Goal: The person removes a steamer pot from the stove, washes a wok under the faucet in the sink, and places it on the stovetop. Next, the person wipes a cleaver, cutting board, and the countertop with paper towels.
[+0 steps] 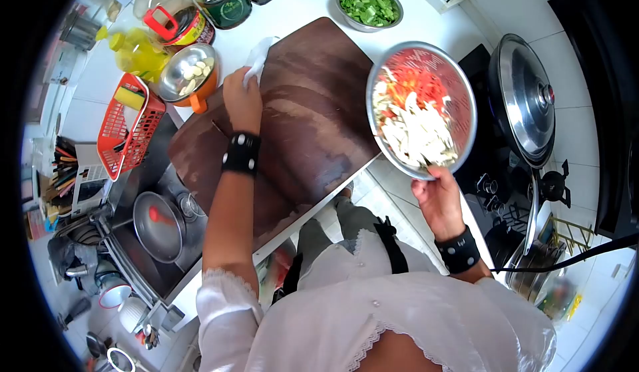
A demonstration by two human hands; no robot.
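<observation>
My right hand grips the near rim of a steel colander, thumb over the edge. Inside the colander lie red and orange strips and pale cream slices. My left hand is closed on a thin white cloth at the far left edge of a large dark wooden cutting board. The cloth could also be paper; its texture is too blurred to tell. The board's surface looks wet in patches.
Left of the board stand a bowl of garlic cloves, several bottles, a red basket and a sink holding a pan. A bowl of chopped greens sits at the back. To the right, a lidded wok occupies the stove.
</observation>
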